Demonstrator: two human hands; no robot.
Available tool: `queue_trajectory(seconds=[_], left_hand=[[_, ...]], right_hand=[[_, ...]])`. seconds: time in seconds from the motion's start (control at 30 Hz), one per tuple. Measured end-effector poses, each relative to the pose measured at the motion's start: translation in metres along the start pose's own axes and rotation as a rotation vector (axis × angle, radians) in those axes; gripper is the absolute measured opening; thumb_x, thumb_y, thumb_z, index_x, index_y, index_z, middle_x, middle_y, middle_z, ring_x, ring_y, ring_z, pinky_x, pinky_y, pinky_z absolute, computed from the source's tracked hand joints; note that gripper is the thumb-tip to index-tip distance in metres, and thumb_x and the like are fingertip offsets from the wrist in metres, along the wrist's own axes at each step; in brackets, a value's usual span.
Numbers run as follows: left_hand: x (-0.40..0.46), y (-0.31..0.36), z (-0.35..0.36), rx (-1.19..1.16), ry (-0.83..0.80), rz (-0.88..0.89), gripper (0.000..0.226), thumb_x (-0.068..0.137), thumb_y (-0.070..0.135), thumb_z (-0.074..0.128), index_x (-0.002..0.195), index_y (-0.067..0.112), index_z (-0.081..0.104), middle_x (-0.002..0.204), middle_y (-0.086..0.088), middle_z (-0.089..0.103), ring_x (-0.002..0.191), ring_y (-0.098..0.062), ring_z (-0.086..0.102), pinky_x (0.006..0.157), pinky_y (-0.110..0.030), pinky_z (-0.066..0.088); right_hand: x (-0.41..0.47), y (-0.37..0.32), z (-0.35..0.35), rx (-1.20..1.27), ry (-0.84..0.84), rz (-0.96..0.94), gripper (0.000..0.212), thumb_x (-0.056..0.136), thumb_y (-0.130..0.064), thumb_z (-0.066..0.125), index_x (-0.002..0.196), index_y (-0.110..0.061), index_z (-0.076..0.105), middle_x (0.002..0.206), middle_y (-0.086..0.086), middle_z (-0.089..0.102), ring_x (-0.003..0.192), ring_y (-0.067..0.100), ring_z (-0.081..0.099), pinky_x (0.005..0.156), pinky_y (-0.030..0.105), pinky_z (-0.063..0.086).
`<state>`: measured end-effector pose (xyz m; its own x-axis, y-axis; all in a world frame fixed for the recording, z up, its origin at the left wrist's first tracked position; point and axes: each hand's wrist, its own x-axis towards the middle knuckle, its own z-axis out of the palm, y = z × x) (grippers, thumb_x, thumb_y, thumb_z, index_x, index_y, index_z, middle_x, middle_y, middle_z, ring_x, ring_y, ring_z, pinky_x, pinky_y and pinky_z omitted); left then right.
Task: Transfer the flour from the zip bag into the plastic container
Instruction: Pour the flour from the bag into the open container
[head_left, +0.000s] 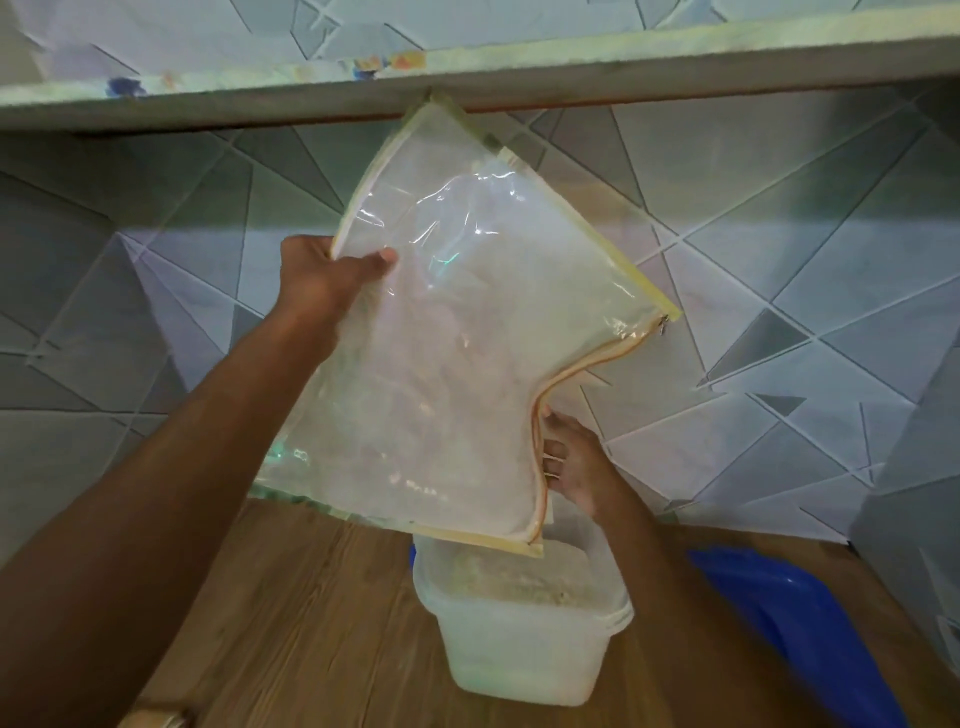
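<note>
Bag (457, 338) is tipped above the tub (524, 618), open zip edge low, corner just over the rim. Left hand (332, 280) pinches the upper edge; right hand (576, 467) holds the mouth. Flour (519, 579) mostly in the tub already — shake gently w/ mouth kept inside the rim, tap residue down.

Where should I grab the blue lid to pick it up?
Judging by this view, take the blue lid by its near long edge, coming from above on the right. It lies flat on the wooden counter, clear of the plastic container, with both hands busy holding the zip bag.
</note>
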<state>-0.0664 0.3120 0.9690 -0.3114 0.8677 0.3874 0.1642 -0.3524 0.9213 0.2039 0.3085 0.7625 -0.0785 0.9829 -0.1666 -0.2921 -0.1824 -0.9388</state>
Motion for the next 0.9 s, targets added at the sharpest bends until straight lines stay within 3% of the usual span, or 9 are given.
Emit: queue_trajectory(seconds=[0.07, 0.17, 0.33, 0.47, 0.57, 0.67, 0.7, 0.8, 0.9], left_hand=[[-0.003, -0.004, -0.016, -0.015, 0.017, -0.027, 0.027, 0.077, 0.015, 0.085, 0.067, 0.003, 0.062, 0.049, 0.001, 0.06, 0.039, -0.011, 0.056, 0.044, -0.019, 0.046], [-0.005, -0.015, -0.045, -0.04, 0.053, -0.092, 0.026, 0.077, 0.015, 0.085, 0.071, 0.002, 0.063, 0.062, -0.009, 0.061, 0.041, -0.014, 0.058, 0.048, -0.023, 0.05], [-0.014, -0.053, -0.105, -0.137, 0.077, -0.232, 0.025, 0.078, 0.019, 0.085, 0.067, 0.009, 0.064, 0.046, 0.004, 0.059, 0.035, -0.01, 0.053, 0.042, -0.017, 0.043], [-0.037, -0.084, -0.149, -0.259, 0.087, -0.265, 0.031, 0.086, 0.013, 0.076, 0.059, 0.014, 0.06, 0.04, 0.007, 0.054, 0.031, -0.006, 0.048, 0.036, -0.015, 0.037], [-0.056, -0.108, -0.184, -0.32, 0.171, -0.317, 0.013, 0.085, 0.013, 0.077, 0.077, 0.008, 0.067, 0.059, -0.001, 0.071, 0.047, -0.013, 0.066, 0.05, -0.025, 0.055], [-0.069, -0.139, -0.224, -0.335, 0.292, -0.394, 0.034, 0.071, 0.024, 0.089, 0.093, 0.004, 0.073, 0.095, -0.019, 0.077, 0.073, -0.027, 0.072, 0.078, -0.048, 0.061], [-0.075, -0.15, -0.236, -0.34, 0.317, -0.424, 0.035, 0.071, 0.024, 0.089, 0.096, 0.005, 0.073, 0.1, -0.02, 0.076, 0.075, -0.027, 0.073, 0.077, -0.047, 0.062], [-0.099, -0.187, -0.26, -0.352, 0.367, -0.518, 0.025, 0.084, 0.019, 0.079, 0.1, 0.002, 0.072, 0.088, -0.011, 0.078, 0.07, -0.02, 0.075, 0.064, -0.032, 0.062], [-0.123, -0.231, -0.284, -0.39, 0.418, -0.573, 0.055, 0.073, 0.025, 0.088, 0.119, 0.002, 0.069, 0.114, -0.018, 0.074, 0.104, -0.035, 0.072, 0.092, -0.052, 0.058]], right_hand=[[0.005, 0.004, 0.012, 0.056, -0.051, -0.008, 0.044, 0.083, -0.03, 0.077, 0.121, -0.01, 0.067, 0.115, 0.016, 0.072, 0.101, 0.033, 0.07, 0.082, 0.042, 0.056], [0.009, 0.007, 0.024, 0.072, -0.064, -0.042, 0.028, 0.083, -0.006, 0.075, 0.109, 0.0, 0.071, 0.113, 0.02, 0.072, 0.099, 0.032, 0.07, 0.083, 0.037, 0.056], [0.013, 0.006, 0.048, -0.092, -0.072, -0.063, 0.032, 0.08, -0.001, 0.077, 0.111, 0.001, 0.069, 0.113, 0.02, 0.072, 0.101, 0.032, 0.069, 0.096, 0.046, 0.055], [0.025, 0.006, 0.079, -0.234, -0.075, -0.151, 0.037, 0.074, -0.003, 0.083, 0.109, -0.001, 0.069, 0.11, 0.016, 0.074, 0.103, 0.033, 0.071, 0.095, 0.043, 0.056], [0.037, 0.008, 0.11, -0.414, -0.103, -0.198, 0.039, 0.073, -0.011, 0.086, 0.109, -0.009, 0.07, 0.11, 0.007, 0.074, 0.1, 0.025, 0.07, 0.089, 0.035, 0.055], [0.053, 0.013, 0.143, -0.61, -0.125, -0.253, 0.032, 0.075, -0.017, 0.085, 0.103, -0.018, 0.071, 0.101, 0.003, 0.073, 0.087, 0.021, 0.067, 0.08, 0.03, 0.053], [0.059, 0.017, 0.155, -0.672, -0.136, -0.27, 0.031, 0.074, -0.019, 0.086, 0.101, -0.019, 0.07, 0.098, 0.002, 0.073, 0.084, 0.02, 0.067, 0.078, 0.03, 0.052], [0.082, 0.033, 0.189, -0.838, -0.162, -0.309, 0.043, 0.07, -0.025, 0.088, 0.108, -0.019, 0.069, 0.104, 0.002, 0.073, 0.086, 0.018, 0.068, 0.079, 0.03, 0.053], [0.101, 0.048, 0.223, -0.998, -0.211, -0.346, 0.052, 0.07, -0.026, 0.088, 0.117, -0.016, 0.068, 0.112, 0.001, 0.07, 0.093, 0.016, 0.064, 0.081, 0.025, 0.046]])
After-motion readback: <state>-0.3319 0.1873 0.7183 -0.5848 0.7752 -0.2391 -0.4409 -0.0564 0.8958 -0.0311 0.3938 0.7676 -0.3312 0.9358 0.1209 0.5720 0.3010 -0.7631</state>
